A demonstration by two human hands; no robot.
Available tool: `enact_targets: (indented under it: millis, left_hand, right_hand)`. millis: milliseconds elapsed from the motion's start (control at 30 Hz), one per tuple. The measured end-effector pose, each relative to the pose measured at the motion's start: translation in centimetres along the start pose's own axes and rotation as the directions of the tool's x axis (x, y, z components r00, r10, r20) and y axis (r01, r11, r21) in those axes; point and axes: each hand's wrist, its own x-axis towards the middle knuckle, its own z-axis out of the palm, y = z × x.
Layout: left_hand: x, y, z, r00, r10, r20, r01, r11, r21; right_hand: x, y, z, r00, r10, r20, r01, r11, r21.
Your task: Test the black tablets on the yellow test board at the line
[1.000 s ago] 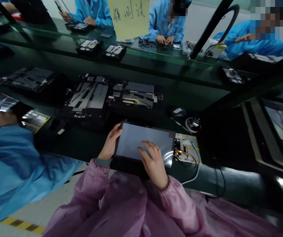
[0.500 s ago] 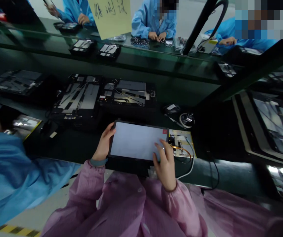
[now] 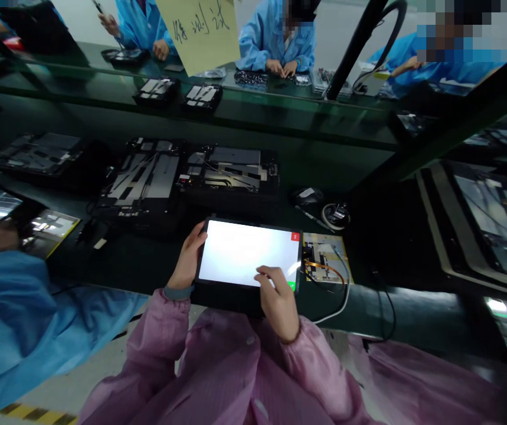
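Observation:
A tablet-like screen (image 3: 235,251) with a black frame lies tilted before me, its display bright white. A red block sits in its upper right corner and a green one at lower right. My left hand (image 3: 187,258) grips the left edge, thumb on the front. Over the lower right of the display hovers or rests my right hand (image 3: 277,298), empty, its fingers bent and slightly apart; contact cannot be made out. An orange flat cable (image 3: 326,265) runs from the screen's right side to an opened board assembly (image 3: 324,245).
Opened device panels (image 3: 144,177) stand in stacks behind the screen, with more panels (image 3: 492,206) at right. A coiled cable (image 3: 335,216) lies nearby. A co-worker's blue sleeve (image 3: 9,313) reaches in at left. A yellow paper sign (image 3: 200,35) hangs above; several people work beyond.
My right hand has moved left and down across the display, its fingers more bent. The display has turned brighter, and the green block now shows. My left hand keeps its hold.

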Motion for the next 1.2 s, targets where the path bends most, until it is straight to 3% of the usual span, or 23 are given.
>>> enact_targets:
  millis: [133, 233, 500, 667, 1200]
  left_hand:
    - [-0.1, 0.0, -0.1, 1.0, 0.002, 0.02, -0.001, 1.0, -0.011]
    - [-0.2, -0.1, -0.1, 1.0, 0.009, 0.009, -0.009, 1.0, -0.026]
    - [-0.1, -0.2, -0.1, 0.999, 0.01, -0.035, -0.011, 1.0, -0.028]
    - [0.1, -0.3, -0.1, 1.0, 0.015, -0.014, -0.016, 0.999, -0.039]
    - [0.0, 0.2, 0.3, 1.0, 0.012, 0.011, -0.011, 0.996, -0.088]
  right_hand:
    - [-2.8, 1.5, -3.4, 0.988, 0.117, -0.102, -0.13, 0.984, -0.125]
    - [-4.2, 2.0, -4.5, 0.98, 0.158, -0.117, -0.182, 0.954, -0.238]
    - [-5.8, 1.6, -3.8, 0.978, 0.174, -0.114, -0.2, 0.935, -0.292]
    - [-6.5, 1.9, -4.1, 0.971, 0.195, -0.136, -0.221, 0.953, -0.209]
    - [-5.0, 1.0, -3.6, 0.976, 0.176, -0.126, -0.191, 0.974, -0.118]
